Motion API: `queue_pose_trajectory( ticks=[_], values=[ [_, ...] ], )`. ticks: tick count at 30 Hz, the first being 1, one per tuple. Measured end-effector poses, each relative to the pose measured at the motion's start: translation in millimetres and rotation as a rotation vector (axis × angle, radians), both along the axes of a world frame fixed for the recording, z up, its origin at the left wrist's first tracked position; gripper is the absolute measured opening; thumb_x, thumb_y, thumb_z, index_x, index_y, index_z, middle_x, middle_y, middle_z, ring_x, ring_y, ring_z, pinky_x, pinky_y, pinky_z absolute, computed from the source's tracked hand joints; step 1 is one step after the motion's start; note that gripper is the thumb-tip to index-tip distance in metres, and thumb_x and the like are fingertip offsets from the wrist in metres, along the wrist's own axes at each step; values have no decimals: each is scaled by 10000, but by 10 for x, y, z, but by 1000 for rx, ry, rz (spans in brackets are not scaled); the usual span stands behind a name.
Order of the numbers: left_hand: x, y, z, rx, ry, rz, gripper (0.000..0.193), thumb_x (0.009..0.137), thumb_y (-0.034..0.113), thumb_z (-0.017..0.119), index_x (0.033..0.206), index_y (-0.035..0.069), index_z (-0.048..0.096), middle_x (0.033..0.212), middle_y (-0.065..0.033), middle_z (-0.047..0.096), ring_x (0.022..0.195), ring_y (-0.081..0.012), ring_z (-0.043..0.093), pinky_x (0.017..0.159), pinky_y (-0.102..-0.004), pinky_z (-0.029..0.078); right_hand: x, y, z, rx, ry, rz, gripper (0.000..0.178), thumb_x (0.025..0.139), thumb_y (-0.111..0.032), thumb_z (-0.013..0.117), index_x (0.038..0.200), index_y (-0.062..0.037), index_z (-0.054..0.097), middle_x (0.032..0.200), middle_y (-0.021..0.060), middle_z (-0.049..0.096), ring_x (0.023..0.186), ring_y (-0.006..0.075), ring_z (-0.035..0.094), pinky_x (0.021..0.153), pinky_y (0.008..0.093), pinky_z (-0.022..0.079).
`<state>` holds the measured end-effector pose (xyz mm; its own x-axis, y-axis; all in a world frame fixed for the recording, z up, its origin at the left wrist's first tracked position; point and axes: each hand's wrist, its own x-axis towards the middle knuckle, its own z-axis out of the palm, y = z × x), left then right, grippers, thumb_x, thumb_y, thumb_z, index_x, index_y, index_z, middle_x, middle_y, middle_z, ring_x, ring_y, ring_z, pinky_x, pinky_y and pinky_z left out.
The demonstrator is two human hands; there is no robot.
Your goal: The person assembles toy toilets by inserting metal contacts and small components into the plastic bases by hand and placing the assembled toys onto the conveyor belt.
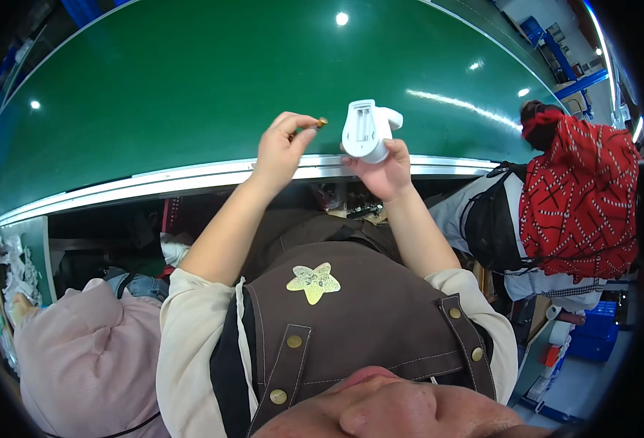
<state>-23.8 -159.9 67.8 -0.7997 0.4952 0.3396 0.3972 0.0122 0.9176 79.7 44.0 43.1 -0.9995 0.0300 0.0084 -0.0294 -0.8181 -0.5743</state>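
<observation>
Hand L (281, 150): over grn table (190, 80), pinching sm gold pc (323, 122) | hand R (384, 174): palm up, gripping wht device (365, 135)

In my right hand (385, 175) I hold a white plastic device (371, 145), its uncovered, slotted compartment (364, 124) facing up at me and a rounded arm (392, 117) jutting toward two o'clock. At its nine o'clock, well apart, my left fingertips (308, 134) pinch a small brass-coloured piece (323, 121), too small to tell more.
</observation>
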Motion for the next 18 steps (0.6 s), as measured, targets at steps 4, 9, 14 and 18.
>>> queue_pose_trajectory(
  ticks=[4, 9, 14, 18],
  values=[
    [522, -51, 166, 48, 92, -146, 164, 860, 7, 638, 1016, 35, 681, 971, -64, 611, 847, -149, 573, 727, -258, 464, 266, -316, 64, -65, 26, 105, 677, 726, -279, 643, 1350, -80, 474, 1251, 123, 582, 1133, 290, 572, 977, 474, 444],
    [759, -342, 145, 103, 181, -111, 173, 852, -3, 654, 1021, 27, 673, 966, -74, 601, 813, -155, 567, 672, -267, 468, 430, -659, 133, -45, 119, 69, 837, 622, -182, 678, 1407, -69, 414, 1288, 115, 554, 1184, 293, 549, 1035, 450, 431],
    [881, -635, 57, 124, 212, -75, 173, 846, -7, 666, 1016, 25, 672, 977, -88, 608, 791, -158, 587, 651, -263, 481, 554, -964, 66, -14, 115, 23, 923, 590, -149, 678, 1454, -85, 358, 1322, 111, 526, 1210, 286, 530, 1048, 426, 421],
    [912, -758, -38, 122, 237, -48, 166, 842, -24, 668, 1000, 28, 671, 970, -92, 615, 794, -159, 602, 639, -259, 490, 606, -1057, -45, 34, 144, -4, 782, 661, -163, 639, 1398, -51, 404, 1261, 137, 561, 1155, 283, 555, 1032, 419, 414]
  ],
)
